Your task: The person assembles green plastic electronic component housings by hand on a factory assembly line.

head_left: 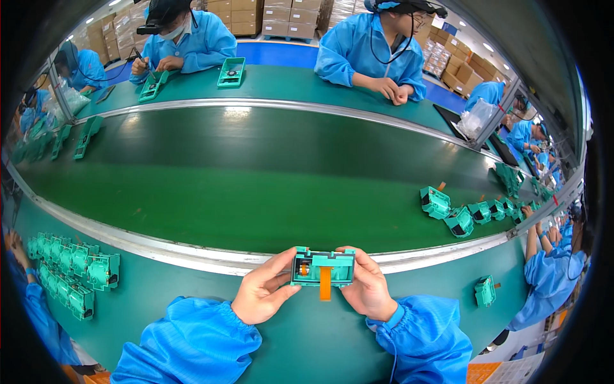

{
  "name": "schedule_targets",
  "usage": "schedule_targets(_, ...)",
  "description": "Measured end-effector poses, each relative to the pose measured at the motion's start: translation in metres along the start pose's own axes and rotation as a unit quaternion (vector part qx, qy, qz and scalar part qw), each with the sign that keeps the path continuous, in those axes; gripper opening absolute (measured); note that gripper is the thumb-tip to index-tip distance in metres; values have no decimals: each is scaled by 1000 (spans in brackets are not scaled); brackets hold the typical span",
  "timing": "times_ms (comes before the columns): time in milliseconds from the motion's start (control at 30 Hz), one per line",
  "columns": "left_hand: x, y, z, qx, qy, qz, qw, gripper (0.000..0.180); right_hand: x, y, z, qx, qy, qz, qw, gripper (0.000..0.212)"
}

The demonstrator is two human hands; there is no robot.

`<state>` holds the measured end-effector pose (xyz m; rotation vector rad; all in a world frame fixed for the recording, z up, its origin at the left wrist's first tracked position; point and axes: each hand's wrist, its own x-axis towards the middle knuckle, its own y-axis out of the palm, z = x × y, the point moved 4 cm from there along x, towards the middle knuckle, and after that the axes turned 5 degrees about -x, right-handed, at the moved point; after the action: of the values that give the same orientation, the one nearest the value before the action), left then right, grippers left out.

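Between my two hands is a green plastic housing (311,280), held above the near edge of the bench. Its open side faces me, and an orange flat ribbon cable (326,285) hangs out of it over the lower rim. A small round metallic part shows inside at its left. My left hand (263,288) grips the left end, thumb below and fingers along the side. My right hand (369,285) grips the right end in the same way, with a blue band at the wrist. The back of the housing is hidden from me.
A green conveyor belt (256,185) with a metal rail (192,253) runs beyond the bench. Rows of green housings (80,259) stand at left; one housing (485,291) lies at right. More housings (459,221) sit on the belt's right. Co-workers in blue sit across and on both sides.
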<state>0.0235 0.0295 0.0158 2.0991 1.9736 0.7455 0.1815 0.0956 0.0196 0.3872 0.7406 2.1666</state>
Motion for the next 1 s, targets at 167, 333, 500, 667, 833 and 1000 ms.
schedule_targets(167,0,-2,0,32,-11,4,999,57,1,-1,-1,-5,-5,9,1000,28)
schedule_targets(333,1,-1,-1,32,-5,0,999,56,1,1,-1,-7,-12,15,1000,29)
schedule_targets(500,2,-1,-2,7,-13,1,1000,61,1,0,-1,-42,-23,-1,999,30)
schedule_targets(667,7,-2,-2,-94,-90,-9,991,67,1,-5,-4,-27,-2,-14,1000,28)
schedule_targets(833,4,-1,3,-147,-155,-39,976,71,0,11,-2,16,-8,-1,1000,23)
schedule_targets(1000,6,1,3,-103,-155,15,983,73,-16,39,-1,-398,-132,32,907,19)
